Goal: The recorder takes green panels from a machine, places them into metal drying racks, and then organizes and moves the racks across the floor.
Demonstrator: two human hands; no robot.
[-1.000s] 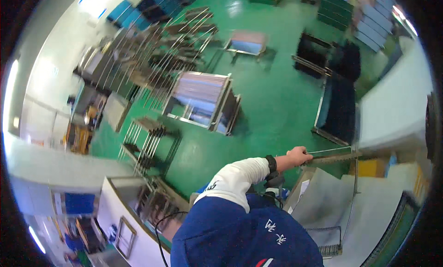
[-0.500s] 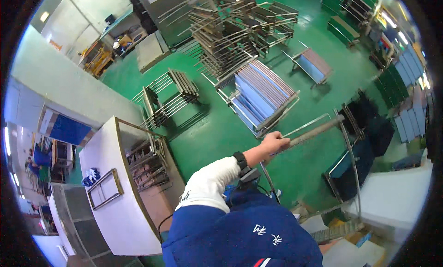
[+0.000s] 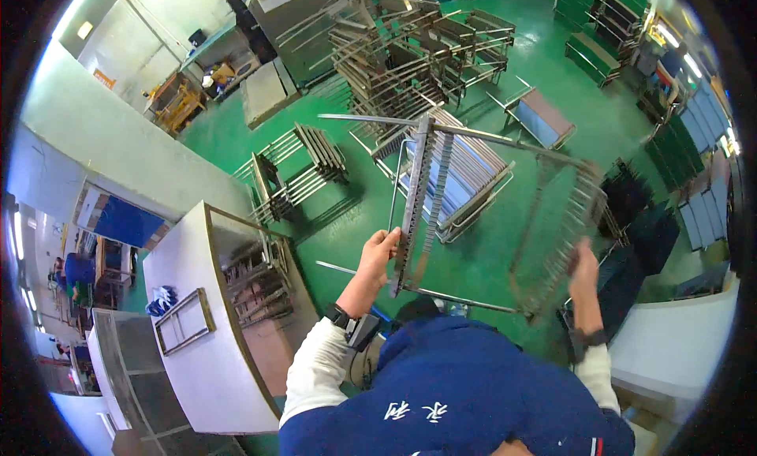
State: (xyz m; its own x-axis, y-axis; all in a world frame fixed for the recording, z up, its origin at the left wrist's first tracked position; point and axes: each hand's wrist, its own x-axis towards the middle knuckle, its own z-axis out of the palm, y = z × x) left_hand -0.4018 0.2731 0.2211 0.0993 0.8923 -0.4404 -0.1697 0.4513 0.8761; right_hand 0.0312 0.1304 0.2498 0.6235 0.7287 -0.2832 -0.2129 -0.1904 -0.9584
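Between my two hands is an open metal rack [image 3: 415,196] with comb-like slotted sides and long rods, tilted and held off the floor in front of me. My left hand [image 3: 380,255] is closed round its left slotted bar, near the lower end. At the other end, my right hand [image 3: 583,273] grips the slotted side, which is smeared by motion along with the fingers. Past the rack, partly hidden by it, a second rack [image 3: 465,168] stands on the floor filled with upright blue-grey panels.
A tangled pile of empty metal racks [image 3: 394,54] rises at the back. Left of me are a low rack [image 3: 300,172] and a white cabinet [image 3: 189,353] with racks inside. A small loaded rack [image 3: 540,117] and dark panels [image 3: 631,251] stand to the right.
The rack has swung up from my right side to in front of me, turning as it moved. My left hand has shifted left and nearer; my right hand has come up into plain view.
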